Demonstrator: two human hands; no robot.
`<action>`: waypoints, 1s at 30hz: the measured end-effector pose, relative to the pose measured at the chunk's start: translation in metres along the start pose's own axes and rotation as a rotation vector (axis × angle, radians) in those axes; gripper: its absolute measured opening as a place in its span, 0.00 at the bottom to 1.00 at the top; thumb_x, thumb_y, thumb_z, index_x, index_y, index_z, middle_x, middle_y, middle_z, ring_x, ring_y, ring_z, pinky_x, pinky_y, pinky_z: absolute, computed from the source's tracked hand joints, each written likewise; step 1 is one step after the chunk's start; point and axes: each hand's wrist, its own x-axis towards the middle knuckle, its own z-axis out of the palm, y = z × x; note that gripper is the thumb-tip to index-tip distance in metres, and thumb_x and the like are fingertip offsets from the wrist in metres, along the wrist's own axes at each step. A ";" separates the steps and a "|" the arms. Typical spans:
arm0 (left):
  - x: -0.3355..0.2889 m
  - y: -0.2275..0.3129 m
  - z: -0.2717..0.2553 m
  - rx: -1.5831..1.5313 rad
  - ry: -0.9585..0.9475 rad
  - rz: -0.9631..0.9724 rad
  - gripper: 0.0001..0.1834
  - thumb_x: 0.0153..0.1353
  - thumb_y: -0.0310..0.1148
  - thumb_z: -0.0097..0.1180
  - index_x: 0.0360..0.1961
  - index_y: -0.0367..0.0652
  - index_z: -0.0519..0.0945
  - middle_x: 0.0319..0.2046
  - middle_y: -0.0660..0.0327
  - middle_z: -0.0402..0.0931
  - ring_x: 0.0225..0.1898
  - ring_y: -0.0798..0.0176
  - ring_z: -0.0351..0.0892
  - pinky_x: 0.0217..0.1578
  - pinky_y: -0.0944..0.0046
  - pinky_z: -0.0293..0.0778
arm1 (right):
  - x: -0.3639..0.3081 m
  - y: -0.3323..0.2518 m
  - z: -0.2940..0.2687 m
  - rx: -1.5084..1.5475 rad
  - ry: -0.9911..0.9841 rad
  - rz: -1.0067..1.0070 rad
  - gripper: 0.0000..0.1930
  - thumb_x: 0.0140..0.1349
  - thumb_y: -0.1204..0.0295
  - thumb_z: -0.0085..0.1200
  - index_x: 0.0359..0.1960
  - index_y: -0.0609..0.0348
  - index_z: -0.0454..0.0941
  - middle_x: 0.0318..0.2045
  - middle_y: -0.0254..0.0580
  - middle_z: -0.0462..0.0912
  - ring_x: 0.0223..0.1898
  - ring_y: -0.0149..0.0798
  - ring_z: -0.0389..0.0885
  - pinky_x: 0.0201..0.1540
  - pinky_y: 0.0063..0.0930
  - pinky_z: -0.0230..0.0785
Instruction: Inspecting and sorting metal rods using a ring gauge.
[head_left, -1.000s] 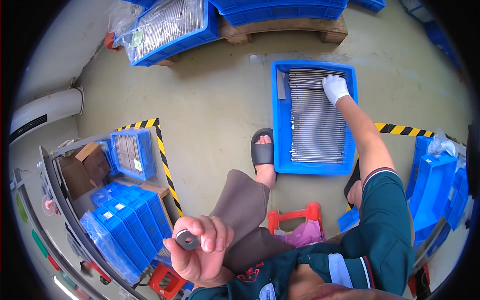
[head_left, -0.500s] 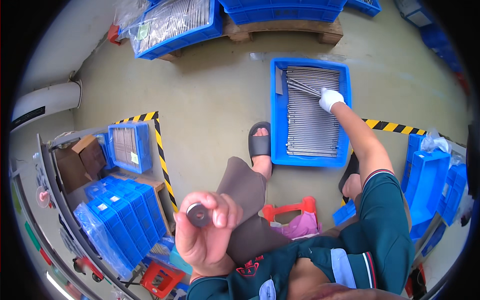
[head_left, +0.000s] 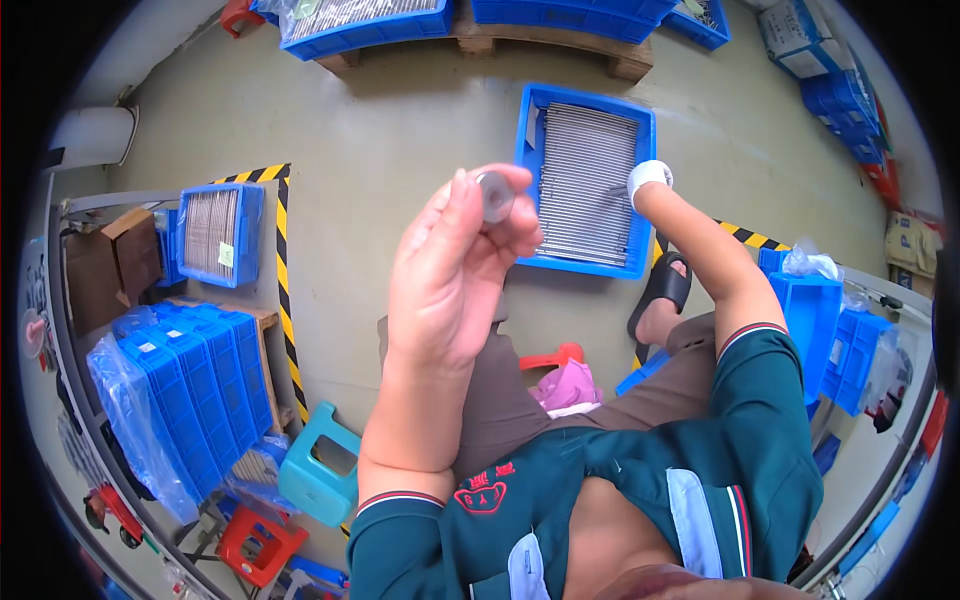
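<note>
My bare left hand (head_left: 460, 240) is raised in front of me, pinching a small grey metal ring (head_left: 495, 197) with a round hole, slightly blurred, between thumb and fingers. On the floor ahead, a blue crate (head_left: 532, 105) holds a row of slim metal rods (head_left: 590, 150) lying side by side. At the crate's right side is my right hand (head_left: 651, 178) in a white glove, closed on metal rods (head_left: 618, 190) whose ends stick out to the left over the row. The glove hides how many it holds.
Blue crates of rods stand on a wooden pallet (head_left: 560, 46) at the back. Stacked blue crates (head_left: 200, 380) are at left, near a teal stool (head_left: 310, 470) and a red stool (head_left: 255, 545). Empty blue crates (head_left: 805, 320) stand at right. Striped tape (head_left: 283, 300) marks the floor.
My left hand has moved up and forward with the metal ring. My right hand has shifted to the crate's right side, its rods now showing shorter. The whole view has shifted.
</note>
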 end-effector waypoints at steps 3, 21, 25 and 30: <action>0.004 -0.004 0.003 -0.007 -0.029 0.005 0.23 0.69 0.46 0.41 0.45 0.33 0.72 0.31 0.58 0.73 0.35 0.64 0.70 0.39 0.66 0.68 | 0.008 -0.002 0.007 -0.112 -0.033 0.097 0.08 0.52 0.68 0.53 0.30 0.53 0.84 0.28 0.37 0.83 0.26 0.40 0.82 0.20 0.44 0.76; 0.021 -0.017 0.005 -0.024 -0.100 0.032 0.20 0.65 0.47 0.48 0.43 0.39 0.76 0.30 0.63 0.76 0.34 0.66 0.74 0.37 0.67 0.71 | -0.116 0.036 0.039 1.194 0.050 0.043 0.21 0.61 0.51 0.46 0.36 0.58 0.76 0.30 0.44 0.77 0.29 0.41 0.73 0.30 0.36 0.65; 0.027 -0.024 0.012 -0.033 -0.057 0.031 0.18 0.63 0.48 0.51 0.40 0.43 0.77 0.28 0.65 0.76 0.33 0.67 0.74 0.35 0.68 0.68 | -0.196 0.056 0.001 2.354 -0.190 -0.116 0.17 0.66 0.51 0.42 0.29 0.49 0.67 0.15 0.23 0.60 0.11 0.20 0.53 0.12 0.18 0.45; 0.035 -0.037 0.019 -0.016 -0.006 0.014 0.18 0.61 0.49 0.54 0.38 0.45 0.77 0.28 0.65 0.76 0.32 0.67 0.73 0.34 0.67 0.66 | -0.304 0.073 -0.030 2.469 0.347 -0.382 0.16 0.66 0.53 0.44 0.29 0.51 0.66 0.17 0.28 0.65 0.13 0.24 0.62 0.13 0.21 0.57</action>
